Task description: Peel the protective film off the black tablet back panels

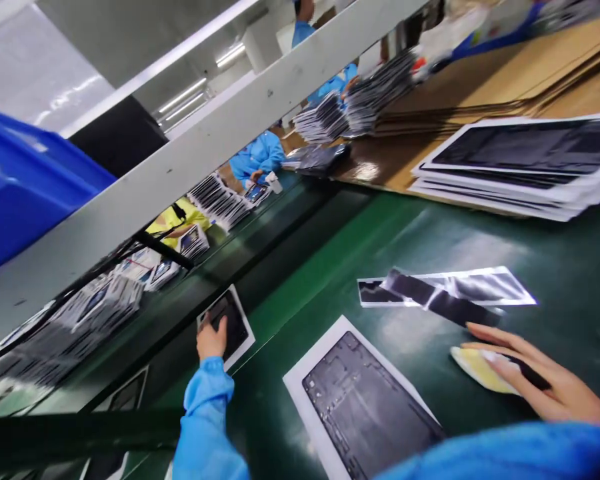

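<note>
My left hand [211,339], thumb and fingers apart, lies palm-down on a black panel on a white sheet [236,321] at the edge of the green belt. Whether it also grips the sheet's edge cannot be seen. At the lower right, my right hand [545,377] is closed around a flat yellow pad with a pale edge [480,371]; something dark shows between its fingers. Just beyond its fingertips lie dark, glossy film strips [440,299], crossing each other. Between my hands rests a larger black moulded panel on white backing [373,407], partly covered by my blue sleeve.
White-bordered black panels [525,160] are stacked at the right, beside brown cardboard sheets [485,73]. A pale metal beam [190,137] slants across above the belt. Other workers in blue and yellow sit beyond, among stacks of panels [220,200]. A blue bin [35,180] is upper left.
</note>
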### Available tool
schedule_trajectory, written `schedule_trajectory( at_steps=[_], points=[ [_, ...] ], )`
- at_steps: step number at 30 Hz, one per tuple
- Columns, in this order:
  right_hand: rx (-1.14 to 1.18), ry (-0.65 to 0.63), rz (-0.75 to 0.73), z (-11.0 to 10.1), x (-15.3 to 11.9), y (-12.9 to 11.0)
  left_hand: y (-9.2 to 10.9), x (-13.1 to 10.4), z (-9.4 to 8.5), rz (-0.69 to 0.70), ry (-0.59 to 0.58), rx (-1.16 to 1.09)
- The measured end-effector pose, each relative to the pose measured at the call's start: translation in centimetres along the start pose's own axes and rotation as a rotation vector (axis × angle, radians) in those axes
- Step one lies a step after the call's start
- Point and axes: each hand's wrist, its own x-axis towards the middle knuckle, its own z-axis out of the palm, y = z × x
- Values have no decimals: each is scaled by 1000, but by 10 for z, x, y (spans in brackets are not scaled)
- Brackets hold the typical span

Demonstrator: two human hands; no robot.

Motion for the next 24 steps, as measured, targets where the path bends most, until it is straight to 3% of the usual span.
schedule_trajectory(
  at_steps=[3,4,6,8,11,15,19,24],
  points=[
    [39,-96,-72,-13,14,-9,73,-32,31,216,-86,-99],
    [50,-145,-92,-17,18,-12,103,-49,40,340,-132,-143],
    [72,-181,-103,-24,22,-17,165,-82,52,715,-213,-246],
    [71,-142,-74,-30,20,-19,220,-111,60,946,-263,-302],
    [14,-27,24,-36,10,-13,272,-135,68,1076,-324,-315],
    [-44,5,92,-39,-3,-2,295,-142,82,1065,-403,-315],
    [-16,-199,2,-39,7,-10,296,-142,86,1029,-475,-390],
    [53,-437,-154,-37,34,-39,304,-149,74,907,-563,-455]
  ],
)
